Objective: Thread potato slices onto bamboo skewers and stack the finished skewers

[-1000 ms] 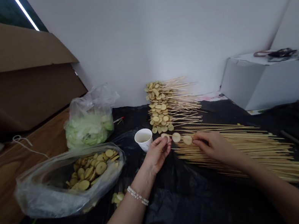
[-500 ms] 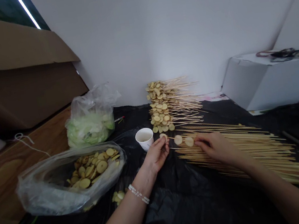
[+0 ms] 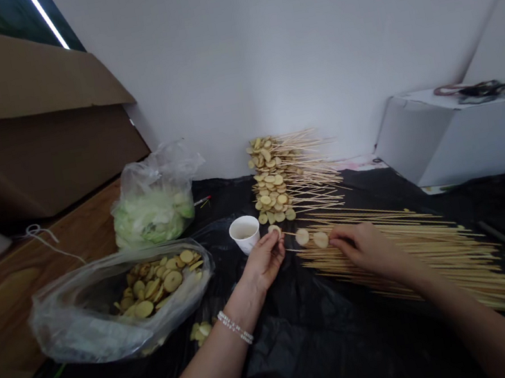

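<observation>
My left hand point(image 3: 265, 260), with a beaded bracelet on its wrist, pinches a round potato slice point(image 3: 274, 231) at the left end of a thin wooden skewer. Two more potato slices point(image 3: 303, 237) sit apart along that skewer. At its right, my right hand point(image 3: 363, 246) has thumb and fingers closed on the skewer, right beside the slice point(image 3: 321, 240) nearest it. Under my right hand spreads a pile of bare skewers point(image 3: 421, 257). A white paper cup point(image 3: 245, 234) stands just beyond my left hand; its contents are unclear.
An open plastic bag point(image 3: 127, 338) of potato slices lies left, before a bag of pale green vegetable point(image 3: 152, 216). Filled skewers point(image 3: 270, 179) are stacked near the wall. A cardboard box point(image 3: 41, 154) stands far left, a white box point(image 3: 463, 135) right. Black plastic sheeting point(image 3: 309, 342) covers the surface.
Almost nothing differs. Both hands hold the same grip on the slice and skewer, and the whole view has shifted very slightly.
</observation>
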The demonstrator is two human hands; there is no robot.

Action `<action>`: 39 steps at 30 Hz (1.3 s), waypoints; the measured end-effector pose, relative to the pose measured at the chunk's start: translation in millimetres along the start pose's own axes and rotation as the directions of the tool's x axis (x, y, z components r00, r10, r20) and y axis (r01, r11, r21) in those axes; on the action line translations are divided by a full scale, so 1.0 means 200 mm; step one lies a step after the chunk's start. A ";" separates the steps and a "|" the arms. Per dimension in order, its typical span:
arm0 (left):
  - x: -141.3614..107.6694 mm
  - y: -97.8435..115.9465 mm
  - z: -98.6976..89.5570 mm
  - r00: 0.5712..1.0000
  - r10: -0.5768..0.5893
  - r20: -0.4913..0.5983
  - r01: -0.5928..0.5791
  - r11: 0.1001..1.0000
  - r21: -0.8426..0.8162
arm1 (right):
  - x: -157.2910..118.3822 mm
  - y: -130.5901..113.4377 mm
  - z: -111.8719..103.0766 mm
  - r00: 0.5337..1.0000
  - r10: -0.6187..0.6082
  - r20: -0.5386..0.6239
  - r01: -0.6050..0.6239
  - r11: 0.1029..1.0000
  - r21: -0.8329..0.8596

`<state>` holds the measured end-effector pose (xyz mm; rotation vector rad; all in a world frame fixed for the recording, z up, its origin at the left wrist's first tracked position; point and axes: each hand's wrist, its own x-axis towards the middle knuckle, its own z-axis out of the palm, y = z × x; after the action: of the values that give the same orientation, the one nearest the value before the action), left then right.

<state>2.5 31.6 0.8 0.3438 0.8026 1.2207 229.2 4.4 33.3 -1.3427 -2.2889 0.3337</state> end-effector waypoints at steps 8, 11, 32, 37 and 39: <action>-0.02 0.01 0.01 0.999 0.030 -0.022 -0.029 0.998 0.048 | 0.00 0.00 0.00 1.000 -0.014 0.010 0.014 1.000 -0.002; -0.03 0.00 0.02 0.997 0.071 -0.037 -0.067 0.993 0.098 | 0.00 0.01 0.01 0.999 -0.035 0.008 0.035 0.999 0.005; -0.01 -0.04 0.00 0.981 0.187 -0.058 -0.169 0.958 0.232 | -0.01 -0.01 0.06 0.999 -0.040 0.022 0.042 0.991 -0.127; -0.01 -0.04 0.00 0.981 0.189 -0.048 -0.172 0.955 0.242 | -0.02 -0.03 0.06 0.999 -0.019 0.045 0.023 0.996 -0.085; -0.01 -0.04 0.00 0.981 0.185 -0.049 -0.168 0.956 0.240 | -0.02 -0.04 0.06 1.000 -0.017 0.022 0.019 0.995 -0.098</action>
<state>7.3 26.4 -3.4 0.5783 0.9982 1.3130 218.2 -2.5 25.9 -1.3716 -2.3612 0.2328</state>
